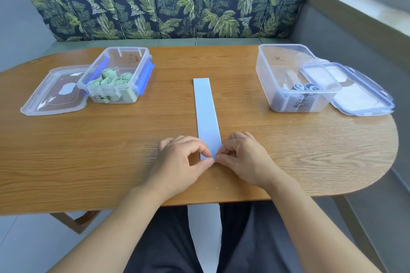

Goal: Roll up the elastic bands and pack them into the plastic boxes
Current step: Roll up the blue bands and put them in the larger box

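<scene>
A long pale-blue elastic band point(205, 111) lies flat on the wooden table point(111, 150), running from the middle towards me. My left hand point(179, 162) and my right hand point(241, 157) meet at its near end, and each pinches that edge between thumb and forefinger. To the back left stands a clear plastic box point(116, 74) with blue clips, holding several rolled green bands point(111, 80). At the back right a second clear box point(295, 77) holds two rolled blue bands point(307, 87).
An open lid point(55, 93) lies left of the green box. Another lid point(357, 93) with blue trim leans against the right box. A leaf-print sofa back point(166, 0) rises behind the table. The table's rounded right end point(386, 139) is near a window ledge.
</scene>
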Tool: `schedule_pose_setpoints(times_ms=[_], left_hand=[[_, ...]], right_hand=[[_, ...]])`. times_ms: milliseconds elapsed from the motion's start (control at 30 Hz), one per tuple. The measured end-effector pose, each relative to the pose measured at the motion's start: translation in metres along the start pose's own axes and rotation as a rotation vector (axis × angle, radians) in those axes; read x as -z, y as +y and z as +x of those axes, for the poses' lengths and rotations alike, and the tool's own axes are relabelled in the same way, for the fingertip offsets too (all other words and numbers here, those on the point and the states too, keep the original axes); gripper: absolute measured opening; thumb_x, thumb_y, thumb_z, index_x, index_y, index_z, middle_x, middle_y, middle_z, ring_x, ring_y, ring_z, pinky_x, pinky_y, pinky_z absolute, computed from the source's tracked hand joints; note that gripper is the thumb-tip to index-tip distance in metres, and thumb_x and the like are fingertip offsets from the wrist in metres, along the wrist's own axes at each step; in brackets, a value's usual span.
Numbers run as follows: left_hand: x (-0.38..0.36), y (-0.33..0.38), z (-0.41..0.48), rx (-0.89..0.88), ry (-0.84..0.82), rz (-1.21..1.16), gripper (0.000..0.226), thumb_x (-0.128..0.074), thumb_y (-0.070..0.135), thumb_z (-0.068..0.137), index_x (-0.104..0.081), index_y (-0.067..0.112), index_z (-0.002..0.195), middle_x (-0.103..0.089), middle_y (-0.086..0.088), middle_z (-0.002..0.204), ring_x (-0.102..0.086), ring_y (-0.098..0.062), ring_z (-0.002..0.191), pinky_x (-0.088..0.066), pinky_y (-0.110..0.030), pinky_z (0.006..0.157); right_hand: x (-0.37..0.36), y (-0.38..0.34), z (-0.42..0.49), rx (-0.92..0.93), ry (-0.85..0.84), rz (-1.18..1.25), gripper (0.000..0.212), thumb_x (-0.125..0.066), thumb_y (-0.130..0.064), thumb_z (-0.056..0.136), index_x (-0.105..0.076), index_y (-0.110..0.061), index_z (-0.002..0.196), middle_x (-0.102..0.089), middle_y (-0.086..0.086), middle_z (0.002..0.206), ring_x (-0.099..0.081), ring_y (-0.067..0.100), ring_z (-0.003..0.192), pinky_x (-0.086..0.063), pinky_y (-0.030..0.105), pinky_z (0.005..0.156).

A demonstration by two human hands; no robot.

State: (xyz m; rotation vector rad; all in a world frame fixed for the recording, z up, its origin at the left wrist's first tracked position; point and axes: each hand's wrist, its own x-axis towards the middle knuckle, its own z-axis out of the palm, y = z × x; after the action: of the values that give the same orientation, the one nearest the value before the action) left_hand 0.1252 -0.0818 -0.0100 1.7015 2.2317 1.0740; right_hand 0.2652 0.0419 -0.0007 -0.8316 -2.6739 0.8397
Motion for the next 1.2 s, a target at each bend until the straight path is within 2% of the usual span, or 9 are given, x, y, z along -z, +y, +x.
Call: schedule_pose_setpoints(times_ms=[133, 300, 400, 567, 667, 767, 867, 1067, 1200], left_hand=[[0.0, 0.002, -0.005, -0.142, 0.048, 0.141, 0.004, -0.064, 0.036, 0.08, -0.061, 0.034, 0.077, -0.062, 0.018, 0.078, -0.054, 0.0, 0.081, -0.03, -0.039, 0.094], [-0.001, 0.002, -0.007, -0.392, 0.111, 0.416, 0.001, -0.071, 0.024, 0.081, -0.07, 0.025, 0.081, -0.058, 0.013, 0.08, -0.055, -0.012, 0.081, -0.025, -0.034, 0.083], [-0.002, 0.003, -0.004, -0.392, 0.145, 0.457, 0.005, -0.07, 0.026, 0.082, -0.069, 0.023, 0.077, -0.059, 0.013, 0.077, -0.055, -0.013, 0.08, -0.023, -0.034, 0.082], [-0.003, -0.001, -0.001, -0.367, 0.108, 0.463, 0.012, -0.065, 0.029, 0.086, -0.067, 0.026, 0.074, -0.059, 0.014, 0.073, -0.054, -0.012, 0.08, -0.023, -0.035, 0.084], [-0.004, -0.003, -0.001, -0.34, 0.078, 0.421, 0.009, -0.065, 0.03, 0.085, -0.069, 0.029, 0.077, -0.06, 0.016, 0.075, -0.054, -0.011, 0.081, -0.022, -0.036, 0.086], [-0.005, -0.005, -0.001, -0.31, 0.07, 0.383, 0.008, -0.065, 0.032, 0.084, -0.069, 0.031, 0.077, -0.06, 0.017, 0.075, -0.055, -0.009, 0.081, -0.022, -0.036, 0.085], [-0.005, -0.006, 0.0, -0.293, 0.058, 0.367, 0.008, -0.065, 0.034, 0.084, -0.07, 0.032, 0.077, -0.06, 0.019, 0.076, -0.055, -0.007, 0.082, -0.022, -0.037, 0.087], [-0.007, -0.006, -0.001, -0.264, 0.046, 0.347, 0.012, -0.061, 0.036, 0.085, -0.069, 0.033, 0.077, -0.059, 0.018, 0.076, -0.054, -0.006, 0.084, -0.022, -0.037, 0.088], [-0.006, -0.007, 0.001, -0.235, 0.035, 0.329, 0.009, -0.062, 0.036, 0.084, -0.068, 0.033, 0.078, -0.057, 0.018, 0.077, -0.052, -0.005, 0.084, -0.02, -0.035, 0.089]], right_hand=[[0.003, -0.002, 0.004, -0.042, -0.05, 0.008, 0.013, -0.064, -0.032, 0.088, -0.071, -0.021, 0.089, -0.054, -0.007, 0.094, -0.038, 0.011, 0.095, -0.04, 0.028, 0.084], [0.006, -0.004, 0.007, -0.091, -0.113, 0.027, 0.013, -0.063, -0.032, 0.088, -0.069, -0.021, 0.086, -0.05, -0.013, 0.085, -0.04, 0.011, 0.095, -0.041, 0.029, 0.086], [0.009, -0.005, 0.01, -0.117, -0.137, 0.075, 0.012, -0.065, -0.03, 0.086, -0.067, -0.022, 0.077, -0.054, -0.013, 0.081, -0.048, 0.016, 0.095, -0.047, 0.036, 0.083], [0.011, -0.005, 0.011, -0.133, -0.159, 0.135, 0.015, -0.066, -0.027, 0.084, -0.067, -0.018, 0.071, -0.06, -0.008, 0.078, -0.05, 0.011, 0.084, -0.045, 0.029, 0.074], [0.009, -0.002, 0.006, -0.12, -0.067, 0.211, 0.004, -0.068, -0.019, 0.082, -0.069, -0.017, 0.079, -0.062, -0.008, 0.079, -0.055, 0.011, 0.078, -0.05, 0.032, 0.075], [0.003, 0.001, -0.008, -0.085, 0.063, 0.402, 0.017, -0.069, -0.005, 0.08, -0.068, -0.023, 0.081, -0.063, -0.002, 0.086, -0.061, 0.011, 0.077, -0.052, 0.028, 0.078], [-0.006, 0.005, -0.017, -0.015, 0.133, 0.299, 0.024, -0.073, -0.008, 0.077, -0.068, -0.032, 0.081, -0.059, -0.005, 0.087, -0.058, 0.006, 0.083, -0.046, 0.018, 0.078], [-0.012, 0.006, -0.014, 0.045, 0.195, 0.084, 0.009, -0.076, -0.02, 0.079, -0.073, -0.021, 0.087, -0.054, -0.007, 0.086, -0.05, 0.008, 0.087, -0.04, 0.018, 0.076], [-0.01, 0.004, -0.012, 0.048, 0.148, -0.022, 0.009, -0.071, -0.026, 0.084, -0.071, -0.02, 0.09, -0.053, -0.008, 0.09, -0.046, 0.008, 0.092, -0.033, 0.008, 0.076]])
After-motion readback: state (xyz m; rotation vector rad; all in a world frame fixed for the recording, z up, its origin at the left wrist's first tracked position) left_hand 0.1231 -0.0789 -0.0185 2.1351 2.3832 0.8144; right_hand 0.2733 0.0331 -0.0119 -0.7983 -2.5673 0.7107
